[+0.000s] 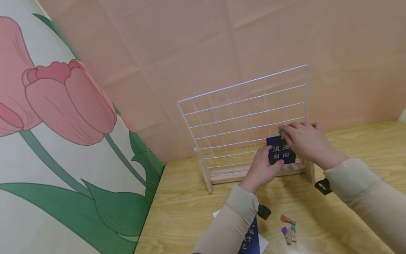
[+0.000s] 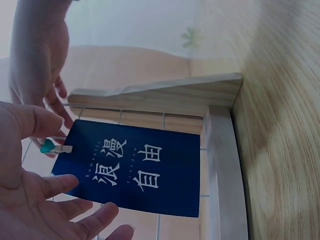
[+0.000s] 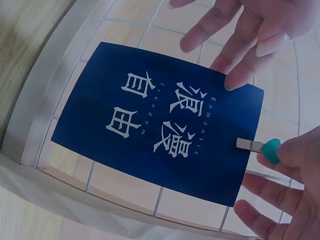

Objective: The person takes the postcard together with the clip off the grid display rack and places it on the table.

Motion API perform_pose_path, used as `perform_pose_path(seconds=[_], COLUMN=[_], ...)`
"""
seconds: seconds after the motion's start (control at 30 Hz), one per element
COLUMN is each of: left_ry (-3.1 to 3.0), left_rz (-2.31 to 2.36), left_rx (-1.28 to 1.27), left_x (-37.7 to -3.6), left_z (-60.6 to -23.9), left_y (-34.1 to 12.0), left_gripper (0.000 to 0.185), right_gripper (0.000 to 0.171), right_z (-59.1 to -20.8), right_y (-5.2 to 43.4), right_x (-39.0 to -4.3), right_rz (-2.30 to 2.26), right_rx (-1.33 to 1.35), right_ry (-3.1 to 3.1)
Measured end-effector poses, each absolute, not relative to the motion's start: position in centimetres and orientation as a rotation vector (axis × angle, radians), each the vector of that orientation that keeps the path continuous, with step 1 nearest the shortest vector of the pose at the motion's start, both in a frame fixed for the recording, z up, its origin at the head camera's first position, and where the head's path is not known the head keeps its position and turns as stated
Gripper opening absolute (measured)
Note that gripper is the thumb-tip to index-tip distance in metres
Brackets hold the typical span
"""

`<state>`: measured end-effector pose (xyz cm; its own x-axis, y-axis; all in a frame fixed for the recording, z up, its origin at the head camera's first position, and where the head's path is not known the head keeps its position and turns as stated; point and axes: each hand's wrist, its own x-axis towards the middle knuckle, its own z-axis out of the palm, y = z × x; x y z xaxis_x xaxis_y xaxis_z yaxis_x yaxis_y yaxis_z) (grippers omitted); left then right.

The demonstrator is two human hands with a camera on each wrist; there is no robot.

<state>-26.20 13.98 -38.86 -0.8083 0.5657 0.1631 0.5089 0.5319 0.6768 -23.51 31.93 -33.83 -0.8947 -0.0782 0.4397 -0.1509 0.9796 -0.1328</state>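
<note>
A dark blue card [image 1: 282, 155] with white characters lies flat against a white wire grid [image 1: 241, 106] that stands in a wooden base [image 1: 228, 176]. My right hand [image 1: 304, 141] pinches a small teal-tipped wooden clip [image 3: 260, 147] at the card's top edge. My left hand [image 1: 263, 169] is at the card's left side. Its fingers [image 3: 240, 75] are straight and spread, and they touch the card's edge. In the left wrist view the card [image 2: 135, 170] fills the middle, with the clip [image 2: 52, 147] on its edge near my left hand's [image 2: 30, 200] thumb.
The grid stands on a light wooden table [image 1: 190, 211] near a pink wall. Several small coloured clips [image 1: 288, 229] lie loose near the front edge. A second blue card [image 1: 248, 240] on white paper lies under my left forearm. A tulip mural [image 1: 63, 106] covers the left wall.
</note>
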Motion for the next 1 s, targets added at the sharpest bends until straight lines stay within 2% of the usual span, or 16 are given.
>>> perform_pose_path(seconds=[0.47,1.0], left_ry=[2.566,2.495], left_rz=[1.332,1.465], left_rx=[0.886,0.774], left_x=[-26.9,-27.0], left_z=[-38.8,-38.9], left_y=[14.0,14.1], left_gripper=[0.054,0.049], right_gripper=[0.029,0.021], right_z=[-33.6,-33.6], right_y=[33.5,33.6], right_x=[-24.8,-24.7], right_rz=[0.409,0.474], right_rx=[0.242,0.278], right_ry=[-2.695,-2.622])
